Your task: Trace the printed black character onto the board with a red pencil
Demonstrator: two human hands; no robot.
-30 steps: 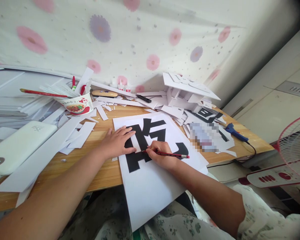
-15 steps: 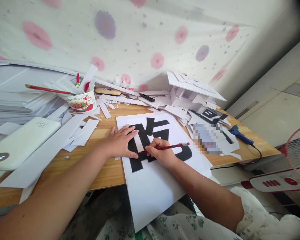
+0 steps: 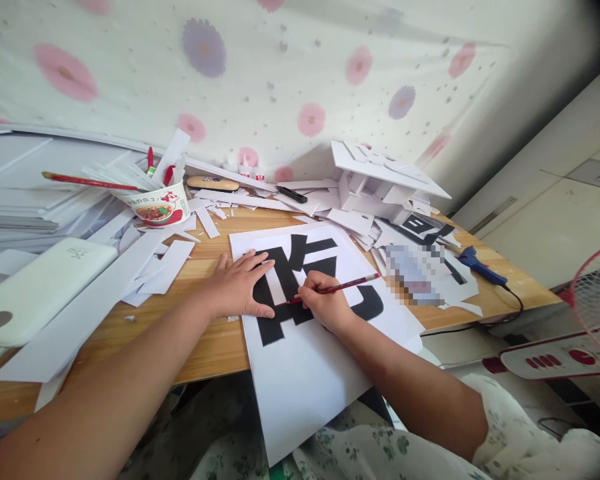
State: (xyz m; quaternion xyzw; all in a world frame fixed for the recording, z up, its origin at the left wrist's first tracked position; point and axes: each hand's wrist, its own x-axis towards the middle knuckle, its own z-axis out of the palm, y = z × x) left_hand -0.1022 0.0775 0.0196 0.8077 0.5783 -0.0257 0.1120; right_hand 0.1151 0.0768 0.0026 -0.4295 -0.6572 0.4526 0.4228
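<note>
A red and black pencil (image 3: 350,285) is gripped in my right hand (image 3: 327,303), its tip at the inner lower edge of a black cut-out character (image 3: 275,275). That black shape lies on a large white sheet (image 3: 310,373), which hangs over the table's front edge. My left hand (image 3: 245,283) rests with fingers spread across the left side of the shape and the sheet, holding nothing. Part of the character is covered by my hands.
A paper bowl (image 3: 160,205) of strips and tools stands at the left, behind a white power bank (image 3: 50,290). White offcuts (image 3: 173,267) surround it. At the back right sits a white board model (image 3: 380,177); a blue glue gun (image 3: 480,267) lies near the right edge.
The pencil tip has moved slightly right along the black shape, and the pencil's far end is tilted higher. My left hand keeps its place on the sheet. The view has shifted a little.
</note>
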